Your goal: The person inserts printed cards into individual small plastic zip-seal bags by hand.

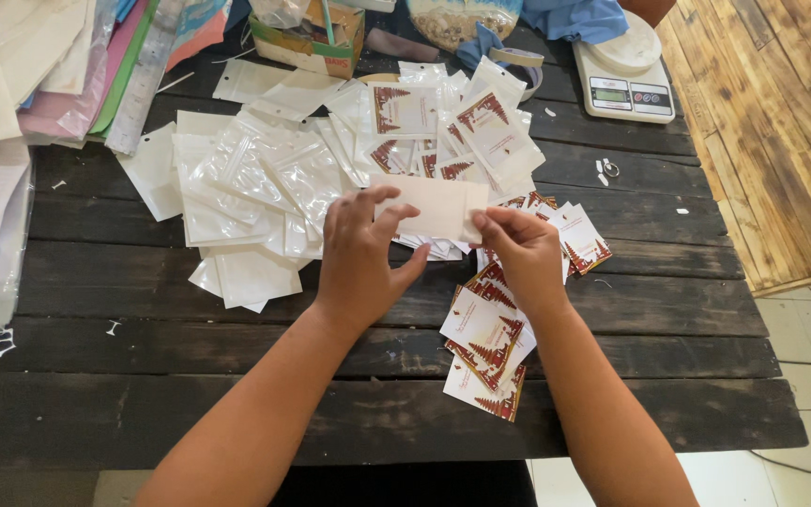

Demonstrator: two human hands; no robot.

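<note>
I see the blank cream card [434,207] held level above the dark plank table [143,376], long axis left-right, my left hand [360,258] and right hand [521,252] each pinching an end.

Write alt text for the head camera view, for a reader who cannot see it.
Two bare hands, left hand and right hand, hold a small pale pouch between them above a dark plank table. Clear pouches lie piled to the left, red-and-white printed cards to the right, and a white kitchen scale sits at the far edge.
</note>
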